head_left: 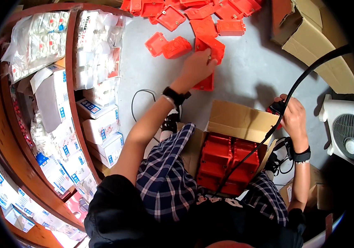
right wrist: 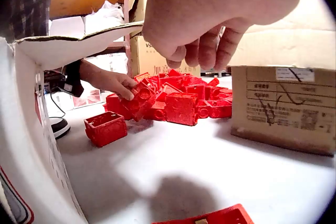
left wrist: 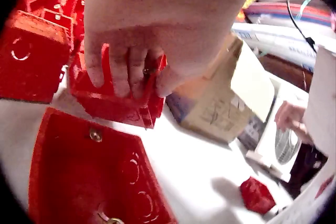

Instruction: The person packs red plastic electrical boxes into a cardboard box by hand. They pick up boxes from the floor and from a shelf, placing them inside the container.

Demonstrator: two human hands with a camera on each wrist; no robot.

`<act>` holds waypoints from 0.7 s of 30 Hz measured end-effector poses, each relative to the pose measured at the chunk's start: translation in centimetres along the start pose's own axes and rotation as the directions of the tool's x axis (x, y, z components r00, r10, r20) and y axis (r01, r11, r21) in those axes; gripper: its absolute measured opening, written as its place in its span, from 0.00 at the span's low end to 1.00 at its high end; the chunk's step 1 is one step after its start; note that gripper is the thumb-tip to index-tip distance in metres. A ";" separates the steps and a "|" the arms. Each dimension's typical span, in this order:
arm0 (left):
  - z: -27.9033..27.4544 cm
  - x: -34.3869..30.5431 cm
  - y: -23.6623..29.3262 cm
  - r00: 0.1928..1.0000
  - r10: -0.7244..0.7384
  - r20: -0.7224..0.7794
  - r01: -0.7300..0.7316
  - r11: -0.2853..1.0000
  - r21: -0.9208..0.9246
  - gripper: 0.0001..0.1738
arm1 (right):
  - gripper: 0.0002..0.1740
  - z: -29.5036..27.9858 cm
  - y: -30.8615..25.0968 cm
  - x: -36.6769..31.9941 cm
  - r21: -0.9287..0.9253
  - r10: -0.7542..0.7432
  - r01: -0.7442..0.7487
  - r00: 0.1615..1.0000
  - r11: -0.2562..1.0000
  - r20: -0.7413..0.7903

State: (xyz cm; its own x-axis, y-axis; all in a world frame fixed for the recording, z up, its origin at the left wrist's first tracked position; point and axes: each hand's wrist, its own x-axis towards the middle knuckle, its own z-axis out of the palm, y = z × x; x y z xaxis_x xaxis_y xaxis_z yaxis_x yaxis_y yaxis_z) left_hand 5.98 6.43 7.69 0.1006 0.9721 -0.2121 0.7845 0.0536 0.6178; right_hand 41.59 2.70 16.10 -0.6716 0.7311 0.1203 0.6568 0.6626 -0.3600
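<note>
My left hand [head_left: 196,68] grips a red plastic electrical box [head_left: 212,45] at the pile's near edge. In the left wrist view, its fingers [left wrist: 119,74] reach inside the box while the thumb lies along the outside wall. Another red box [head_left: 204,84] lies just below that hand in the head view. Off to the right, my right hand [head_left: 293,118] hangs over the floor, fingers loosely curled and holding nothing in the right wrist view. A red box [left wrist: 257,195] lies on the floor beneath it. Between my legs, an open carton [head_left: 237,120] holds several red boxes [head_left: 216,151] in rows.
A heap of red boxes [head_left: 170,17] spreads at the far side of the floor. An open cardboard box [head_left: 321,53] and a white fan [head_left: 342,128] stand on the right. Shelves [head_left: 71,45] with packaged goods line the left. A black cable [head_left: 305,74] crosses the head view.
</note>
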 end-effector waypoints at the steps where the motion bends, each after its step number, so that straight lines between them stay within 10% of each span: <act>1: -0.7 -0.1 -1.0 0.999 -0.017 0.051 0.023 0.994 -0.112 0.15 | 0.18 -0.2 -0.2 0.2 0.002 0.005 -0.005 1.000 1.000 -0.006; 8: -6.8 -0.3 -3.7 0.929 -0.170 0.329 0.201 0.978 -0.062 0.21 | 0.09 -0.5 -0.7 0.8 -0.026 -0.065 0.063 0.994 0.998 -0.084; 21: -6.6 -1.2 -2.6 0.978 -0.051 0.202 -0.046 0.894 0.446 0.32 | 0.14 0.2 -0.6 -0.2 0.014 0.028 -0.029 0.999 0.999 0.031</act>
State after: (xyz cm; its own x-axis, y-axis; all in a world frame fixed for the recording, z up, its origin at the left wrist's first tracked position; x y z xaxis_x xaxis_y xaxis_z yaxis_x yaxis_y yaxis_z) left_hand -0.22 6.66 11.34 0.1822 0.9018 -0.3918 0.9695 -0.0984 0.2244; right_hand 41.25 2.12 16.15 -0.6630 0.7442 0.0817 0.6710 0.6391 -0.3759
